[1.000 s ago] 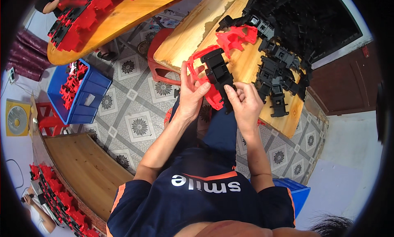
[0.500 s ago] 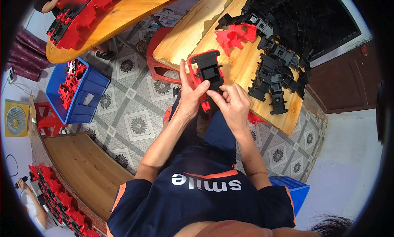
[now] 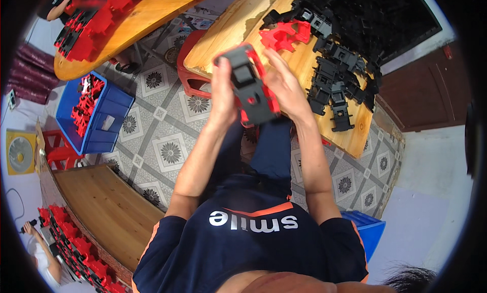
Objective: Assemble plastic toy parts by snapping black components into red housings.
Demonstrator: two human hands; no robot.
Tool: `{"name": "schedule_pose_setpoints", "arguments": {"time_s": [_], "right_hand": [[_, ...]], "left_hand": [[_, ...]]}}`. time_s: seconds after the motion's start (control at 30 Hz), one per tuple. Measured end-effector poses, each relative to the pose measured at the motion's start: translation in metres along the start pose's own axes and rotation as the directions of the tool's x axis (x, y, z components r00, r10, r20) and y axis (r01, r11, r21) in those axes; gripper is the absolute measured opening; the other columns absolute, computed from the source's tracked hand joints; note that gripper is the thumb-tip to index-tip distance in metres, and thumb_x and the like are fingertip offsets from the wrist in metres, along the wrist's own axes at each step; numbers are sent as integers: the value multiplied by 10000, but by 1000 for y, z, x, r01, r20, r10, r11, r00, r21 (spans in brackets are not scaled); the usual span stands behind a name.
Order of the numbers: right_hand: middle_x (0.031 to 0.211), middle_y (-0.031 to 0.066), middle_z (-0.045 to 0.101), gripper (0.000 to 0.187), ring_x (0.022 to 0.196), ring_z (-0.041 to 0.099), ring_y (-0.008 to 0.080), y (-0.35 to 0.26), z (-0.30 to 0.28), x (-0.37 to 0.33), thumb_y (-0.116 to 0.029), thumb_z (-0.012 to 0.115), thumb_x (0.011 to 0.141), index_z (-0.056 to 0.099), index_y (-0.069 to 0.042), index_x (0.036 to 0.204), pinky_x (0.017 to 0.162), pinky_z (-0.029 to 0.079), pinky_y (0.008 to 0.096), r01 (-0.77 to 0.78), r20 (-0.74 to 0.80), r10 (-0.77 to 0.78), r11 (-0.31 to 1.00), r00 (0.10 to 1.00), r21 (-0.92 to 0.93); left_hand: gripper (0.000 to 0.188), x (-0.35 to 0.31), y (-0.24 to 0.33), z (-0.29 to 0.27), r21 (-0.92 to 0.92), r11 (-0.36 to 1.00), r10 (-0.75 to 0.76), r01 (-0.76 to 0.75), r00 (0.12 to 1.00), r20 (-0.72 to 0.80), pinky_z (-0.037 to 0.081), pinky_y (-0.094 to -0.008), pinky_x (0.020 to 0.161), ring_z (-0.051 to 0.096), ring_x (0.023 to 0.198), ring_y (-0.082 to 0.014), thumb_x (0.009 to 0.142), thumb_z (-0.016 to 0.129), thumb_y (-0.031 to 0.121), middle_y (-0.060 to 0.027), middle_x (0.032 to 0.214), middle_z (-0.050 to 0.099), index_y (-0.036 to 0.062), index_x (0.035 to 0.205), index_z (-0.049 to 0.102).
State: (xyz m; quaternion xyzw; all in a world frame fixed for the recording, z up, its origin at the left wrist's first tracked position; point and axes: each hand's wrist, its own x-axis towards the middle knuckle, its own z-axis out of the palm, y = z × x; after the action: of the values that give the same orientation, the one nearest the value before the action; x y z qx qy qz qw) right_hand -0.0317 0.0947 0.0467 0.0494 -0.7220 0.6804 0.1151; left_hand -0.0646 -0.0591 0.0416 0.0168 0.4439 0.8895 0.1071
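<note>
A black and red plastic assembly [image 3: 249, 87], slightly blurred by motion, is held tilted in front of me between both hands. My left hand [image 3: 223, 92] grips its left side, the thumb lying along the black face. Against the red right side rests my right hand [image 3: 288, 87], its fingers stretched upward; its thumb is hidden. Just beyond on the wooden table lies a loose red plastic frame [image 3: 285, 35]. Right of it are several black plastic parts [image 3: 341, 80] in a heap.
The wooden table [image 3: 357, 135] has a dark pile [image 3: 345, 19] at its far right. A red stool [image 3: 190, 64] stands at its left. Further left is a blue bin [image 3: 109, 113] of red parts. Two other people work at tables holding red and black pieces [image 3: 83, 39].
The assembly has turned and tilted in my hands. My right hand has gone from pinching its lower end to lying along its right side, and my left thumb has moved up.
</note>
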Motion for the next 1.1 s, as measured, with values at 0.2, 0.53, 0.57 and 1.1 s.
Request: {"name": "schedule_pose_setpoints", "arguments": {"time_s": [0.2, 0.53, 0.57, 1.1], "right_hand": [[1431, 144, 462, 725, 1291, 464, 169, -4, 26, -10, -226, 627, 937, 270, 64, 1498, 1078, 360, 301, -111, 169, 68, 960, 983, 257], [1199, 117, 611, 502, 1045, 606, 184, -5, 99, 22, -184, 625, 926, 492, 39, 1355, 918, 490, 314, -139, 141, 103, 950, 985, 278], [1225, 115, 600, 457, 1063, 605, 195, -6, 106, 18, -140, 576, 956, 479, 35, 1367, 930, 491, 323, -121, 157, 75, 944, 985, 306], [1223, 141, 636, 365, 1129, 605, 192, 52, 155, 1, -63, 572, 978, 540, 58, 1320, 988, 465, 302, -286, 647, 247, 957, 722, -47]], "left_hand": [[438, 5, 37, 6, 144, 983, 127, -111, 986, -107, 556, -324, 765, 628, 873, -134, 972, 561, 440, -27, 1016, 615, 115, 1256, 487], [1287, -37, 61, -68, 814, 378, 483, -442, 844, 233, 274, -418, 1149, 332, 1384, -322, 668, 876, 297, -233, 1510, 290, 18, 1543, -26], [1358, -36, 50, -71, 743, 484, 529, -463, 831, 173, 160, -408, 1195, 157, 1472, -337, 553, 925, 297, -247, 1558, 168, 2, 1544, 45], [1224, -211, 449, -495, 821, 509, 715, -259, -404, -571, 465, -407, 1014, 529, 1210, -311, 613, 842, 70, -226, 1383, 452, 64, 1536, 39]]}}
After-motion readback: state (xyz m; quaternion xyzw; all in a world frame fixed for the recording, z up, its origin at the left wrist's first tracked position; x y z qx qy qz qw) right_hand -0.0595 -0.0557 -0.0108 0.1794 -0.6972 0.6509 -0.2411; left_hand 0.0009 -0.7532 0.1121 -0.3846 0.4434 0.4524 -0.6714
